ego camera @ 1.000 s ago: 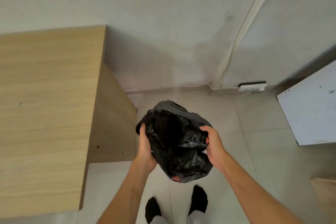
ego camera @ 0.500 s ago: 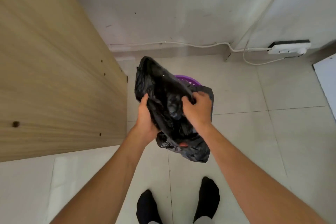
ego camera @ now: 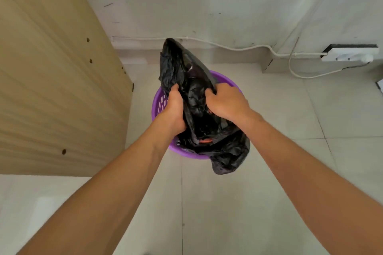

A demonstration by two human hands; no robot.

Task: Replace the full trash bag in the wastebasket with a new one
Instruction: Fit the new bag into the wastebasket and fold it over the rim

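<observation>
Gripping the bag with left hand and right hand, fingers curled into it, we hold it over the basket; plastic overhanging at five o'clock may slip outside.

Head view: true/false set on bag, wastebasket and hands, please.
1. The left hand and right hand both grip the black trash bag with curled fingers. True.
2. The bag lies wholly inside the purple wastebasket. False: one end sticks up above the rim and another hangs over the near rim.
3. A wooden panel stands left of the wastebasket. True.
4. The power strip is left of the wastebasket. False: it sits to the right, by the wall.
</observation>
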